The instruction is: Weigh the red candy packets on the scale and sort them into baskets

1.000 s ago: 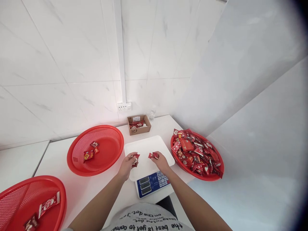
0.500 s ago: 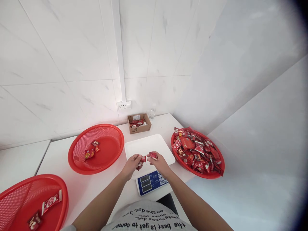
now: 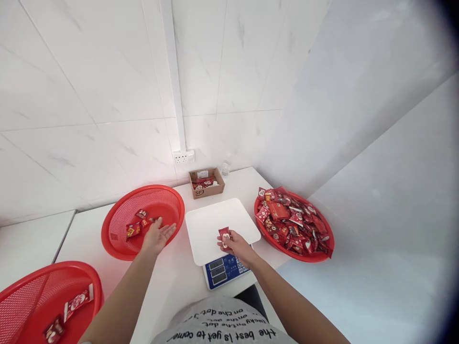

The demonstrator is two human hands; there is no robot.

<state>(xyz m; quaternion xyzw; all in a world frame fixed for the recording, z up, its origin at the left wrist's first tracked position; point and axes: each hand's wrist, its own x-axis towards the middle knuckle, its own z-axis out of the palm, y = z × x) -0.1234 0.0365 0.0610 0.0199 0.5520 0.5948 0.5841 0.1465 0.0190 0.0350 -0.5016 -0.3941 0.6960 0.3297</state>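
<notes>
My left hand [image 3: 158, 238] reaches over the near right rim of the middle red basket [image 3: 114, 205], palm turned up and fingers spread, holding nothing. Several small red snack packets [image 3: 133, 231] lie in that basket just beyond the fingers. Above the white pan of a weighing scale [image 3: 204, 231], my right hand [image 3: 239, 247] pinches a red snack packet [image 3: 225, 235] with a pale print on its front. The scale's blue display panel [image 3: 224, 273] faces me, partly covered by my right wrist.
A red basket heaped with packets [image 3: 296, 220] stands at the right. Another red basket [image 3: 89, 274] at the near left holds a few packets. Behind the scale sit a cardboard box [image 3: 208, 190] of packets and a clear plastic item [image 3: 225, 168], below a wall socket [image 3: 183, 157].
My left hand has moved left from above the scale to the middle basket and let go of its small red packet. My right hand stays over the pan with a packet.
</notes>
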